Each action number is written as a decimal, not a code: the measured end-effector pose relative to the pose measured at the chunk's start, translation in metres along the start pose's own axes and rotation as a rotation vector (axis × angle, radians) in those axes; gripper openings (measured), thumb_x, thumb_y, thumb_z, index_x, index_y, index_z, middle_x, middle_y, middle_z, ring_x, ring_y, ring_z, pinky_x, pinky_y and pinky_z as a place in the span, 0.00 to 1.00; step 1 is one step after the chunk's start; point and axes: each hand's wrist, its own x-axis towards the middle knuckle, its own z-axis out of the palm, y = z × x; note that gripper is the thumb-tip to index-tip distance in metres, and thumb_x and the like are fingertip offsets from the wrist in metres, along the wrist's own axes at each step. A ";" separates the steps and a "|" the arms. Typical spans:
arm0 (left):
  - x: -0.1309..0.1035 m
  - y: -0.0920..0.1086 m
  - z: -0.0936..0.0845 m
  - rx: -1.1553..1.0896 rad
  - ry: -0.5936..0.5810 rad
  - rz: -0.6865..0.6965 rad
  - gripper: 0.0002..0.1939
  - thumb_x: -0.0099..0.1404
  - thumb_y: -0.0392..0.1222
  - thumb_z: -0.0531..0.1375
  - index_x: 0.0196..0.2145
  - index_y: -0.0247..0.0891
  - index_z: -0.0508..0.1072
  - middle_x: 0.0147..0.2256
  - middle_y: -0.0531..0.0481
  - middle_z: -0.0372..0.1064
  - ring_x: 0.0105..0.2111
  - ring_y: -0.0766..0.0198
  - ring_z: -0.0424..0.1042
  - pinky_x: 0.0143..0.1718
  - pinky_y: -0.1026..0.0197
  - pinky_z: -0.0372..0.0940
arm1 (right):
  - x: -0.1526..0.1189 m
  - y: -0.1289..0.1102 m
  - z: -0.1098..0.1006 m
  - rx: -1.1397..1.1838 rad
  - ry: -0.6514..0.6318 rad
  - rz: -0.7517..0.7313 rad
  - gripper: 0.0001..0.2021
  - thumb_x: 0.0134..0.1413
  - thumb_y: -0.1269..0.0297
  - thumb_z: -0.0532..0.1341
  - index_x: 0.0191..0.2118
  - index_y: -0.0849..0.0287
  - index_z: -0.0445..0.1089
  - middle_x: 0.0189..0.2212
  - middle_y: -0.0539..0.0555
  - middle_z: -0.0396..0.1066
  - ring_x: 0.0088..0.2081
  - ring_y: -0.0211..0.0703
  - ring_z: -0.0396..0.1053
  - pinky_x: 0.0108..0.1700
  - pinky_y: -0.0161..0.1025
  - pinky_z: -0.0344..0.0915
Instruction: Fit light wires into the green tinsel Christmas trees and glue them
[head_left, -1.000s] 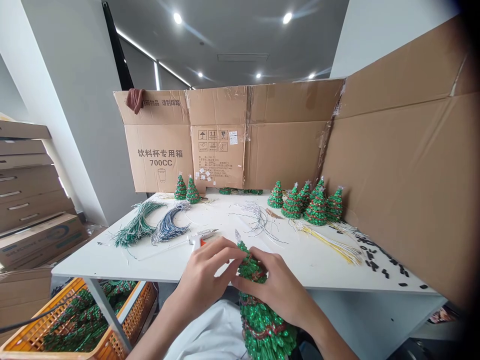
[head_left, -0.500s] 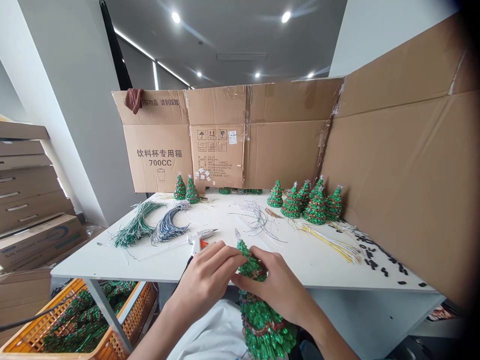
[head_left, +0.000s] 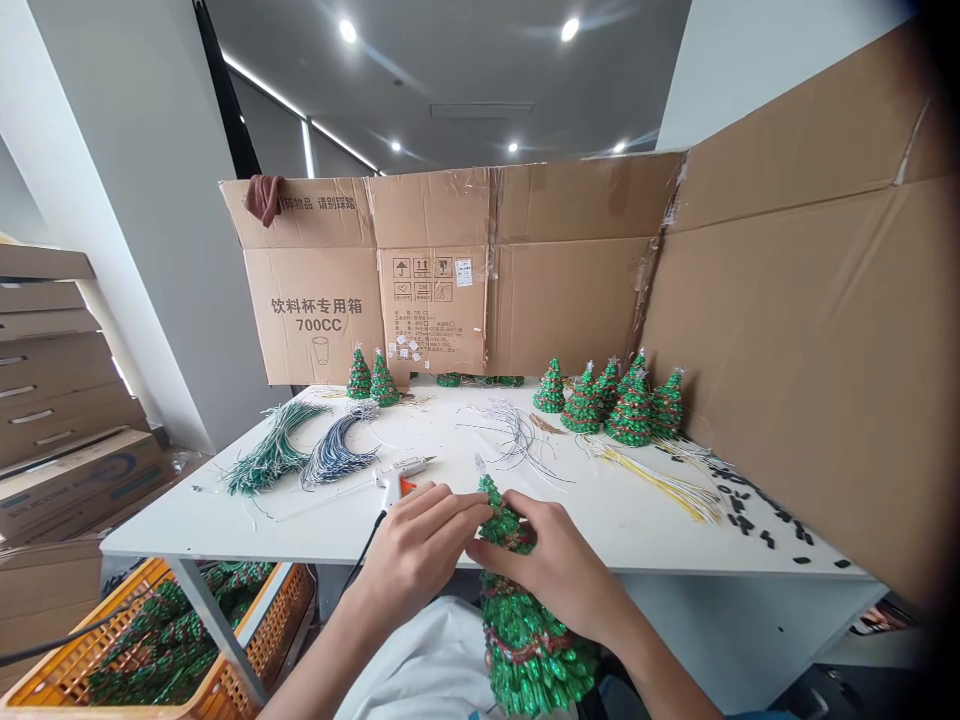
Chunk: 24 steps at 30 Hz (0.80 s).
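A green beaded Christmas tree [head_left: 529, 640] with red garland bands and a clear pointed tip stands slightly tilted in front of me, over my lap at the table's front edge. My right hand [head_left: 555, 565] is wrapped round its upper part, thumb on the near side. On the tree's left, near the top, my left hand [head_left: 427, 540] pinches at the beads with its fingertips; whether a strand is between them is hidden. Just beyond my left hand lies a white glue gun [head_left: 394, 482] with an orange trigger.
Bundles of green wires [head_left: 274, 450] and blue wires [head_left: 337, 452] lie at left, yellow and white wires [head_left: 660, 480] at right, near black pieces [head_left: 742, 522]. Several finished trees [head_left: 630, 410] stand before the cardboard wall [head_left: 577, 300]. An orange crate [head_left: 262, 640] sits below left.
The tree and both hands have shifted very slightly; the tree's tip sits a little further right. Both hands keep their places on the tree.
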 end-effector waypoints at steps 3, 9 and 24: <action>0.002 0.000 0.001 -0.017 0.004 -0.033 0.13 0.77 0.29 0.58 0.54 0.38 0.76 0.49 0.42 0.84 0.37 0.58 0.79 0.39 0.54 0.72 | 0.001 0.000 0.001 0.009 0.005 0.008 0.15 0.62 0.54 0.71 0.33 0.56 0.69 0.28 0.44 0.68 0.33 0.40 0.62 0.36 0.37 0.59; 0.009 0.005 0.002 -0.096 0.117 -0.152 0.10 0.74 0.28 0.64 0.47 0.41 0.78 0.42 0.47 0.84 0.37 0.60 0.77 0.38 0.57 0.71 | 0.000 -0.002 0.001 -0.018 0.012 0.002 0.14 0.61 0.56 0.71 0.33 0.56 0.68 0.27 0.43 0.66 0.32 0.40 0.61 0.35 0.37 0.58; 0.015 0.019 -0.003 -0.179 0.178 -0.354 0.06 0.71 0.35 0.69 0.44 0.42 0.81 0.38 0.49 0.81 0.31 0.63 0.75 0.35 0.58 0.72 | -0.005 -0.005 0.006 -0.195 0.160 -0.086 0.16 0.58 0.61 0.70 0.31 0.52 0.60 0.26 0.45 0.65 0.29 0.43 0.60 0.32 0.40 0.55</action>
